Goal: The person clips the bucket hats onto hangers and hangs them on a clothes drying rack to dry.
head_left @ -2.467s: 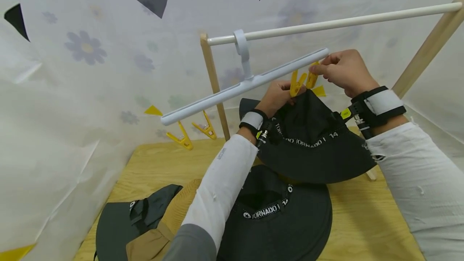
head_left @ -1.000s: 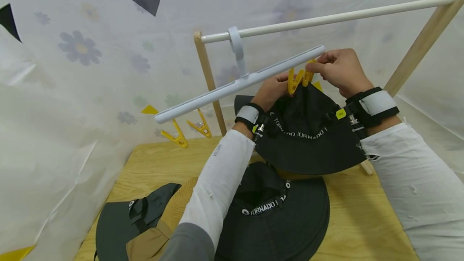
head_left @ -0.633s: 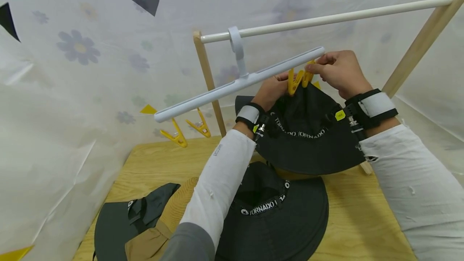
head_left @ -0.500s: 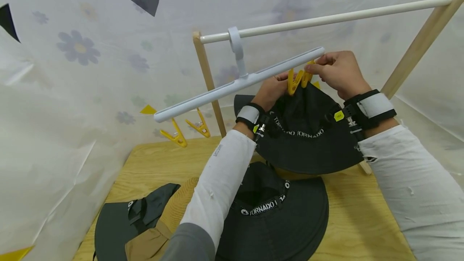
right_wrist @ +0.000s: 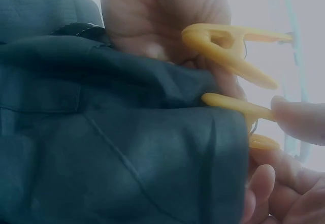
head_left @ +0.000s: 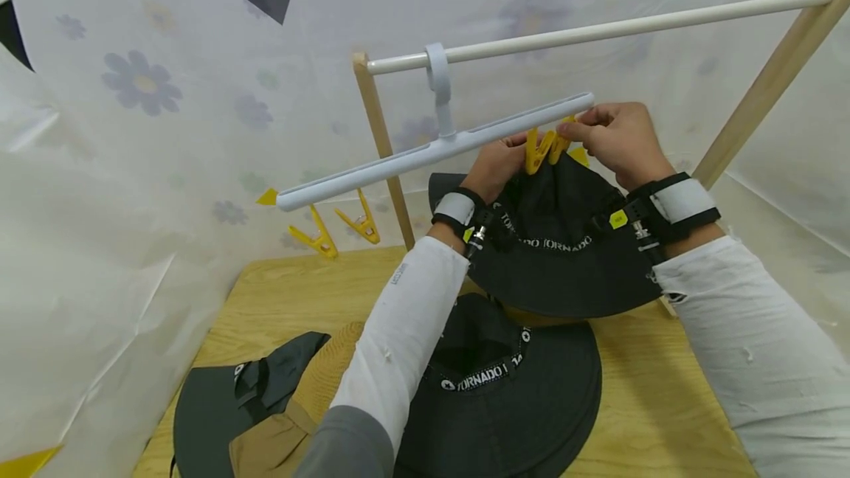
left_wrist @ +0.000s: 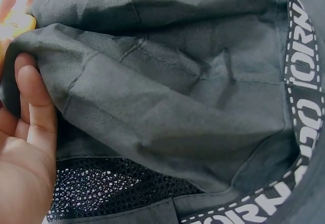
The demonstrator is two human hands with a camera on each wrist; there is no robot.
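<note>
My right hand (head_left: 620, 140) pinches a yellow clip (head_left: 560, 147) under the right end of a pale blue hanger (head_left: 372, 170). The right thumb (right_wrist: 299, 121) lies on the clip's upper handle, fingers below; its jaws straddle the crown edge of a dark bucket hat (head_left: 564, 279) lettered "TORNADO". My left hand (head_left: 494, 170) holds the gathered crown from the left, its thumb (left_wrist: 34, 84) against the cloth, other fingers partly hidden behind. A second yellow clip (head_left: 537, 152) sits just left of the pinched one, beside the left hand.
The hanger hooks over a white rail (head_left: 598, 32) on a wooden stand. Two more yellow clips, a left one (head_left: 317, 236) and its neighbour (head_left: 362, 221), dangle at its left end. On the wooden table (head_left: 285, 286) lie another dark hat (head_left: 511, 419), a tan hat (head_left: 328, 375) and a dark-green hat (head_left: 212, 411).
The hanger has tilted slightly toward level: its left end and clips have risen, its right end has dropped a little. My right hand has shifted slightly down with the clip; the left hand stays put.
</note>
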